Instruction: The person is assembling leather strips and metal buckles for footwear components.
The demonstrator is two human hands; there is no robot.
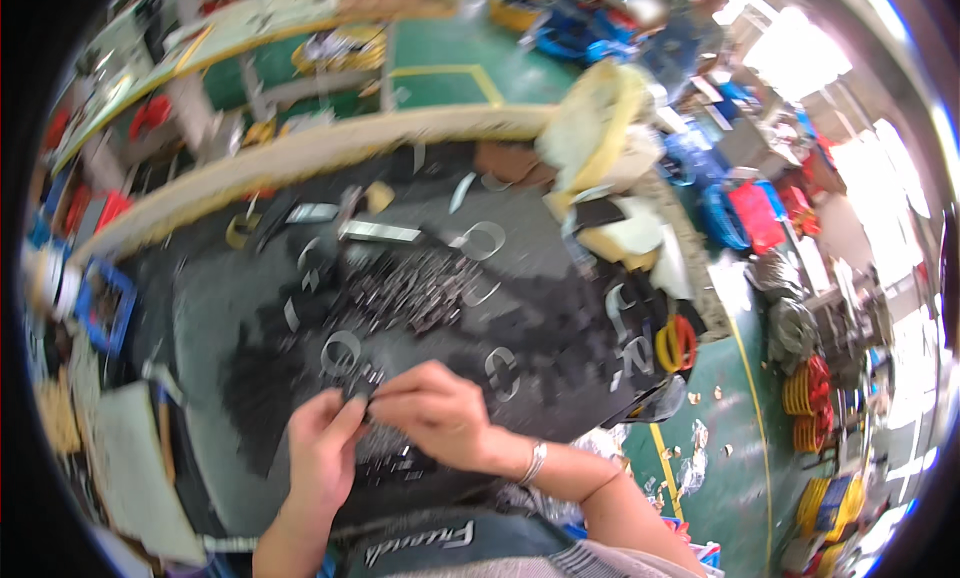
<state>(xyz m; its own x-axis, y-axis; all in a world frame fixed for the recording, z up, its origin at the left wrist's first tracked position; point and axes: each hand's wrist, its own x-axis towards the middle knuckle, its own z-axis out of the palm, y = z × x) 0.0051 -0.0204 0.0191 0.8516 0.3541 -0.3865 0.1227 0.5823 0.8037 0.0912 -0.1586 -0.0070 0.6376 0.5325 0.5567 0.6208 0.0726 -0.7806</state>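
My left hand (325,443) and my right hand (435,413) meet low over the dark work table (560,318), fingertips pinched close together. Between them is a small dark piece (361,386), blurred, its kind too small to make out. My right hand wears a bracelet at the wrist. Just beyond the fingers lies a heap of small dark, shiny pieces (410,290). More such pieces (400,463) are scattered nearer to me, under my hands. A pale ring-shaped strip (341,351) rests beside my left fingertips, and another pale curled strip (503,373) is right of my right hand.
A metal bar (382,232) lies behind the heap. Yellow (665,349) and red tape rolls (686,340) sit at the right edge. A blue bin (105,306) stands at left, a pale board (145,473) near left. Cut sheets (625,228) pile at the far right corner.
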